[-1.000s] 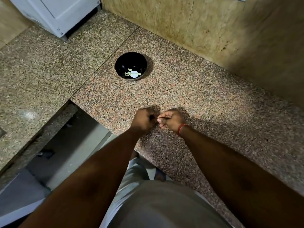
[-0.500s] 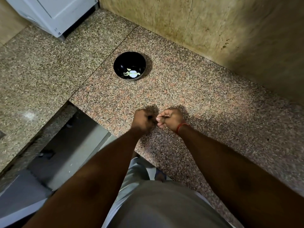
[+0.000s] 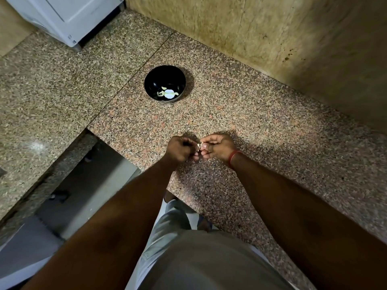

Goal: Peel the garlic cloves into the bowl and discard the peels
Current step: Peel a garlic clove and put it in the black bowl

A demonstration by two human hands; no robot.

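Note:
A small black bowl (image 3: pixel 165 76) stands on the speckled granite counter (image 3: pixel 240 114) and holds a few pale garlic pieces (image 3: pixel 167 93). Nearer to me, above the counter's front part, my left hand (image 3: pixel 179 150) and my right hand (image 3: pixel 217 146) meet fingertip to fingertip. Both have curled fingers and pinch a small pale garlic clove (image 3: pixel 199 145) between them. Most of the clove is hidden by my fingers. A red thread circles my right wrist.
A white appliance (image 3: pixel 67 15) stands at the back left of the counter. A tan stone wall (image 3: pixel 272 34) runs behind the bowl. The counter has a cut-out corner at the left, with the floor (image 3: pixel 88 185) showing below.
My hands have stayed together at the same spot on the counter. A pale bit of the clove now shows between the fingertips.

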